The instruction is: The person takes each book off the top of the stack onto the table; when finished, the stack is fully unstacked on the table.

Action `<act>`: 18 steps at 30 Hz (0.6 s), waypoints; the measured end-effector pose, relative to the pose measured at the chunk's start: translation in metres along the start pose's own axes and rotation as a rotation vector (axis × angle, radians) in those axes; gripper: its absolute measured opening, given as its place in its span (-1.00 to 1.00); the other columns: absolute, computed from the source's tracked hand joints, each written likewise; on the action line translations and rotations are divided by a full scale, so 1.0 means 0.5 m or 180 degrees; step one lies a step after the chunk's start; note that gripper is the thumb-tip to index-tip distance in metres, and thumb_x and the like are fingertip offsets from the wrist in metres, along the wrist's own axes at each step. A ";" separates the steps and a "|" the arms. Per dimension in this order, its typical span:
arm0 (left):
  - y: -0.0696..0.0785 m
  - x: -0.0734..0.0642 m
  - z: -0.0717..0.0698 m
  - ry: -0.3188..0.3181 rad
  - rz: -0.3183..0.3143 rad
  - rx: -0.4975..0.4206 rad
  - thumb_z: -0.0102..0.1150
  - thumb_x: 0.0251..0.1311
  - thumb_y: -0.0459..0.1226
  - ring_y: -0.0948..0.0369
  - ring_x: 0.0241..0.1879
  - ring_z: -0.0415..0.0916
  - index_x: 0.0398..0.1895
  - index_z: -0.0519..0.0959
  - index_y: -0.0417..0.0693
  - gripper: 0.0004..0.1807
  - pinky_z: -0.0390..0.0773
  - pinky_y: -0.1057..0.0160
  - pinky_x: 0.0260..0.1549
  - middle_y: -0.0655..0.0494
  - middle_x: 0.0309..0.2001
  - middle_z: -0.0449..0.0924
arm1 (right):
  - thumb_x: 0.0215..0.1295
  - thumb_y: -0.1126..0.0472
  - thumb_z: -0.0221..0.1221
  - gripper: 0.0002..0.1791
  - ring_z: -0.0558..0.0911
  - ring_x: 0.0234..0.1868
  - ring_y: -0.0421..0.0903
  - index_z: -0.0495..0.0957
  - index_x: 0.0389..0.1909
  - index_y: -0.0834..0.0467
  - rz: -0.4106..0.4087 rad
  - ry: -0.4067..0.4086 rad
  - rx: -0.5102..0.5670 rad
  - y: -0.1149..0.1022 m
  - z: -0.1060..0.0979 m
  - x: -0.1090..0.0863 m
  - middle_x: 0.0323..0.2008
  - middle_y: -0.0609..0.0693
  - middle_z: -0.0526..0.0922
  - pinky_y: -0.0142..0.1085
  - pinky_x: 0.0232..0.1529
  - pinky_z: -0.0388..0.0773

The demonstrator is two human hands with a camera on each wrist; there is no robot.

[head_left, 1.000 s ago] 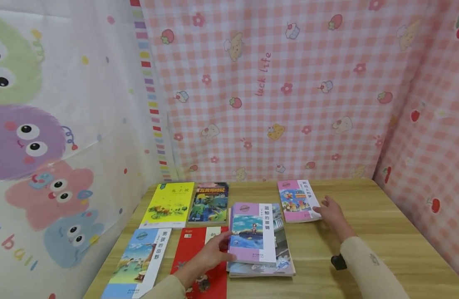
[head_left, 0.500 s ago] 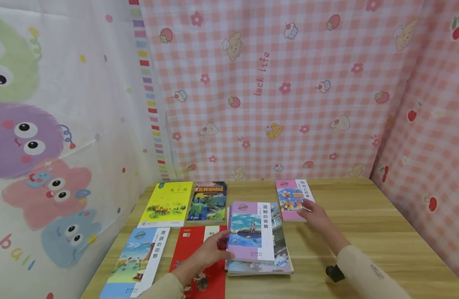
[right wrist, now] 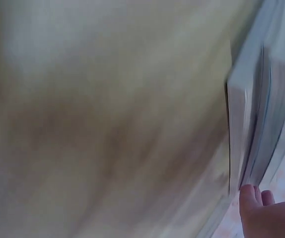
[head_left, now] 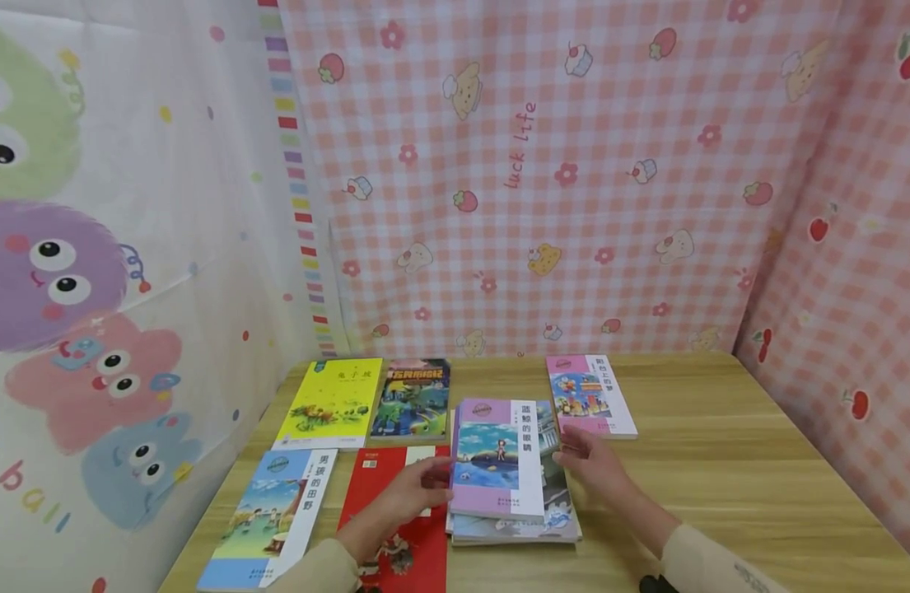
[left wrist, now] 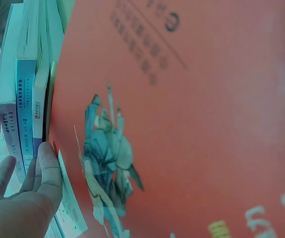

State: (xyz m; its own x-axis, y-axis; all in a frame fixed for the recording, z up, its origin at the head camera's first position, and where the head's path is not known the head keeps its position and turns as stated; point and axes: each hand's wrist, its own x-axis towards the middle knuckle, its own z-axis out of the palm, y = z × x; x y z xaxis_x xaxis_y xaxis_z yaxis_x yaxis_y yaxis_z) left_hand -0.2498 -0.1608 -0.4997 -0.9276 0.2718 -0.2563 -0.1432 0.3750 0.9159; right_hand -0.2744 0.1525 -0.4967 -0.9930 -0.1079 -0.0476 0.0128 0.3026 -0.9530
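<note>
A stack of books (head_left: 562, 494) lies in the middle of the table, a pink-and-white paperback (head_left: 495, 457) with a sea picture on top. My left hand (head_left: 410, 498) is at the stack's left side, over a red book (head_left: 361, 502); in the left wrist view its fingers (left wrist: 48, 171) lie against the spines (left wrist: 27, 119). On the other side, my right hand (head_left: 595, 465) reaches the stack's right edge with fingers extended. In the right wrist view its fingertips (right wrist: 247, 191) are close to the page edges (right wrist: 261, 134); contact is unclear.
Behind the stack to the right lies another pink paperback (head_left: 591, 399). To the left are a yellow book (head_left: 332, 403), a dark colourful book (head_left: 413, 399) and a blue book (head_left: 265, 519). A checked cloth (head_left: 573, 206) hangs behind the wooden table (head_left: 744, 461).
My right hand has left the pink paperback at the back right and come down left to the stack. My left hand has stayed at the stack's left side.
</note>
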 end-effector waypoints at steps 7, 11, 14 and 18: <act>-0.007 0.007 0.000 -0.0015 0.0027 -0.0064 0.31 0.24 -0.34 0.05 0.01 0.45 0.36 0.41 -0.12 -0.40 0.59 0.09 -0.01 0.00 0.09 0.52 | 0.32 0.38 0.21 -0.34 0.36 0.32 0.33 0.21 0.38 0.46 -0.0058 0.0004 0.0029 0.012 0.022 -0.019 0.31 0.41 0.35 0.11 0.31 0.29; -0.007 0.007 0.008 0.0045 0.0003 -0.0017 0.36 0.21 -0.30 0.06 0.00 0.44 0.35 0.42 -0.12 -0.38 0.60 0.11 -0.04 0.02 0.07 0.52 | 0.32 0.39 0.21 -0.31 0.31 0.36 0.32 0.18 0.42 0.42 -0.0017 0.0024 0.0076 0.015 0.028 -0.021 0.35 0.38 0.32 0.11 0.35 0.22; -0.003 0.006 0.018 0.0111 0.0049 0.0075 0.40 0.18 -0.25 0.07 -0.04 0.44 0.35 0.41 -0.15 -0.34 0.59 0.13 -0.07 0.03 0.03 0.52 | 0.32 0.39 0.21 -0.29 0.31 0.37 0.30 0.17 0.44 0.38 0.0033 0.0042 0.0077 0.017 0.029 -0.021 0.35 0.36 0.32 0.11 0.35 0.22; 0.001 0.011 0.036 0.0202 0.0187 0.0246 0.45 0.13 -0.18 0.09 -0.09 0.45 0.39 0.33 -0.23 -0.21 0.58 0.12 -0.05 0.02 -0.02 0.53 | 0.32 0.38 0.22 -0.29 0.35 0.34 0.31 0.17 0.43 0.39 0.0011 0.0058 0.0098 0.019 0.029 -0.021 0.34 0.36 0.34 0.11 0.33 0.26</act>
State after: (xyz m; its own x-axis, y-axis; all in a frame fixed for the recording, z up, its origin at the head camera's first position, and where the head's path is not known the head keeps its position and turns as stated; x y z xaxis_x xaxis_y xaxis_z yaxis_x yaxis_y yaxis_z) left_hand -0.2485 -0.1432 -0.5061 -0.9539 0.2396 -0.1806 -0.0632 0.4280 0.9016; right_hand -0.2620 0.1426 -0.5095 -0.9949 -0.0895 -0.0458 0.0197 0.2737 -0.9616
